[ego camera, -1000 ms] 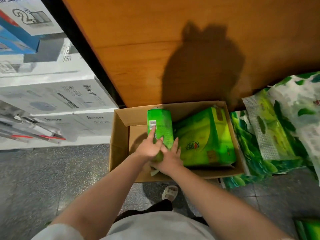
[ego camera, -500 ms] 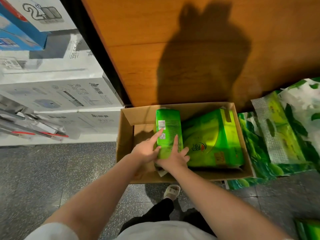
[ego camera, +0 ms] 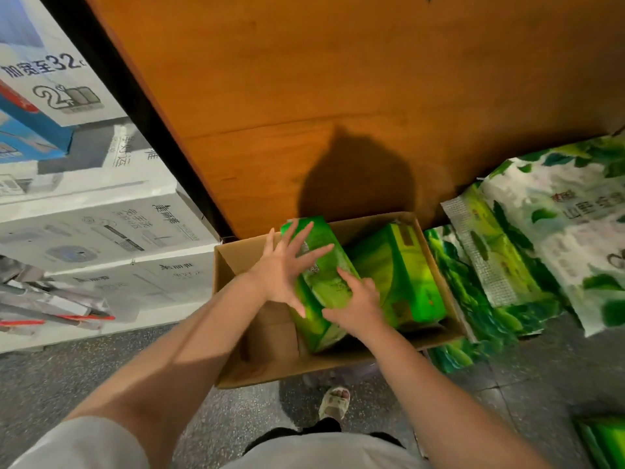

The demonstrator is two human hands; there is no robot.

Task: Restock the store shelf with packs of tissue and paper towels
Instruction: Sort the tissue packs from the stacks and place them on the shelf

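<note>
A brown cardboard box (ego camera: pixel 270 367) sits on the floor against a wooden panel. Inside it a narrow green tissue pack (ego camera: pixel 326 282) lies tilted, beside a larger green pack (ego camera: pixel 402 275) on its right. My left hand (ego camera: pixel 284 269) rests on the narrow pack with fingers spread straight across its upper face. My right hand (ego camera: pixel 355 299) holds the same pack at its near right side, with the fingers curled over its edge. The left part of the box shows bare cardboard.
Large green-and-white tissue bags (ego camera: pixel 541 248) lie on the floor right of the box. Stacked white appliance boxes (ego camera: pixel 101 231) stand at the left. The wooden panel (ego camera: pixel 338 96) rises behind. Another green pack (ego camera: pixel 605 441) shows at the bottom right corner. My sandalled foot (ego camera: pixel 334 402) is below the box.
The narrow green pack has tipped from upright to leaning toward me. My left hand spread flat over it and both hands moved up along it. The camera has come closer.
</note>
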